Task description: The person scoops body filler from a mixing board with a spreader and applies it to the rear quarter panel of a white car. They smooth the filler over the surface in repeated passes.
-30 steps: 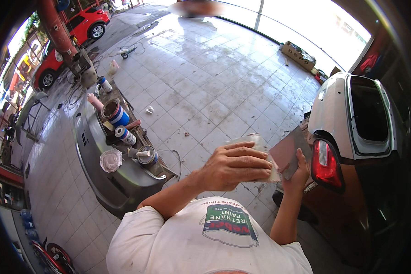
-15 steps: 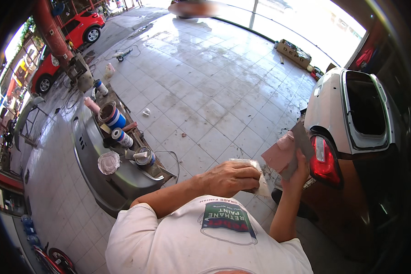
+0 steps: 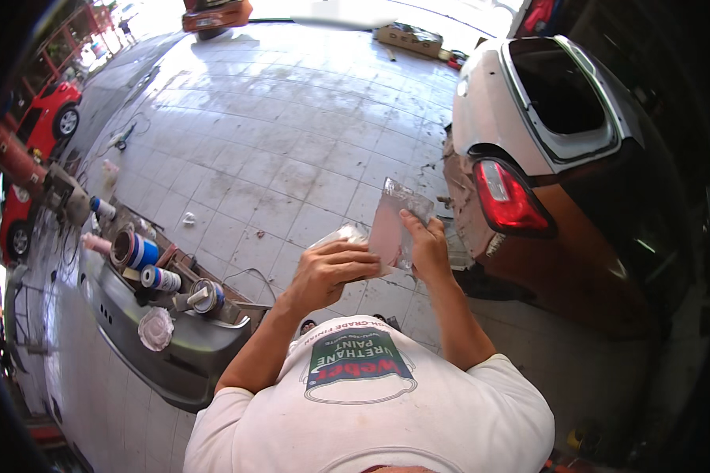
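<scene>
My right hand grips a thin grey filler board, its thumb lying across the face. Pink body filler is spread over the board's left part. Closed round a pale, whitish flat spreader is my left hand, close against the board's left edge. Most of the spreader is hidden by the fingers, so its full shape cannot be made out. Both hands are raised in front of my chest. Just right of them stands a car's rear corner with a red tail light.
On the left, a grey bumper lies beside a low bench with paint cans, a white-and-blue can and an open tin. A round pale lump rests on the bumper. A cardboard box sits far off on the tiled floor.
My view has swung right, so the car appears nearer the middle. The two hands have come together, and the board with pink filler has tilted upright beside the left hand.
</scene>
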The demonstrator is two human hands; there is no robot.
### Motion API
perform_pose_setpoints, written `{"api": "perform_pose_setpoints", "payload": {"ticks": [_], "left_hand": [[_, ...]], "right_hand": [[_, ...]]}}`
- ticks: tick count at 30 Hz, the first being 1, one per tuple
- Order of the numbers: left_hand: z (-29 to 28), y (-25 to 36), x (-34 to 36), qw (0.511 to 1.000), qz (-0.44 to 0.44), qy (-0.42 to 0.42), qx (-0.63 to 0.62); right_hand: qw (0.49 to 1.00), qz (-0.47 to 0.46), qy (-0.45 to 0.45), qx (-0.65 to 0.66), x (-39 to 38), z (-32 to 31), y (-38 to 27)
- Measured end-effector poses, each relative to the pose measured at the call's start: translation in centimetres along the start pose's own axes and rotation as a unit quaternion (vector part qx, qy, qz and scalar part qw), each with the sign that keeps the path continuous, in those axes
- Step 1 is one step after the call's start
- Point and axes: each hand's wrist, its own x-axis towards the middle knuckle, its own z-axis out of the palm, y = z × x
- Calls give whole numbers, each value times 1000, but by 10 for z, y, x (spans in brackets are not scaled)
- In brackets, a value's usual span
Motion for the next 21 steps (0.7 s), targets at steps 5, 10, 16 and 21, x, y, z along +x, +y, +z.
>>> {"api": "perform_pose_setpoints", "payload": {"ticks": [5,10,16,21], "left_hand": [[-32,15,2,999,18,-16,34],[-18,52,44,965,94,153,-190],[11,-91,-20,996,-84,1,-5],[-17,-73,-15,606,-375,267,-649]], "right_hand": [[940,106,67,318,10,-25,-50],[846,204,-107,480,-14,-2,-29],[933,80,-40,348,-31,6,2],[967,-72,136,203,-5,33,5]]}}
